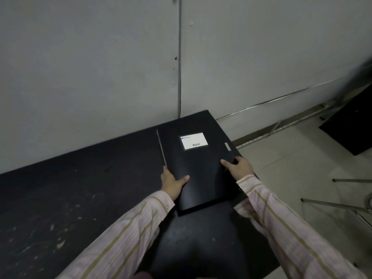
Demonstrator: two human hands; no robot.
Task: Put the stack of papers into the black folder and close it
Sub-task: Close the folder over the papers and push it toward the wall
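Note:
The black folder (201, 170) lies closed at the right end of a dark table (80, 188), with a white label (193, 141) on its cover. My left hand (172, 183) grips its left edge, thumb on top of the cover. My right hand (239, 165) holds the right edge near a small grey tab (228, 147), fingers curled over the side. A thin pale line shows along the folder's left edge. No loose papers are visible; whatever is inside the folder is hidden.
A grey panelled wall (100, 67) rises right behind the table. The table's right edge is beside the folder, with tiled floor (291, 168) beyond it. A dark box (350, 127) and metal chair legs (332, 204) stand on the floor at right.

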